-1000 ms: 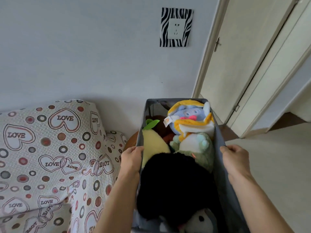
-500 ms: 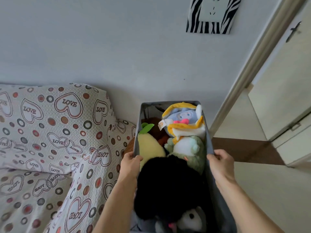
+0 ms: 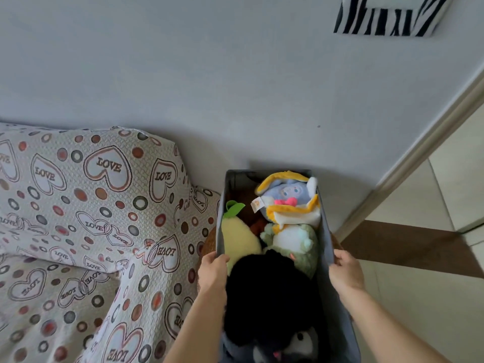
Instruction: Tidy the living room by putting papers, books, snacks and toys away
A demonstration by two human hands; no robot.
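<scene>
A grey fabric bin [image 3: 326, 231] full of plush toys is held in front of me, between the sofa and the wall. My left hand [image 3: 213, 271] grips its left rim and my right hand [image 3: 345, 272] grips its right rim. Inside lie a blue and yellow plush [image 3: 288, 196], a yellow pear plush [image 3: 239, 238], a green and white plush [image 3: 293, 239] and a big black plush [image 3: 267, 297]. The bin's bottom is hidden.
A sofa with a heart-patterned "LOVE" cover [image 3: 91, 218] stands at the left, close to the bin. A round brown surface [image 3: 207, 244] shows under the bin. A grey wall is ahead; a door frame [image 3: 419, 153] and tiled floor [image 3: 419, 310] are at the right.
The view has tilted down and left and the bin has come lower, nearer the wall beside the sofa. Both hands keep their grip on the rims.
</scene>
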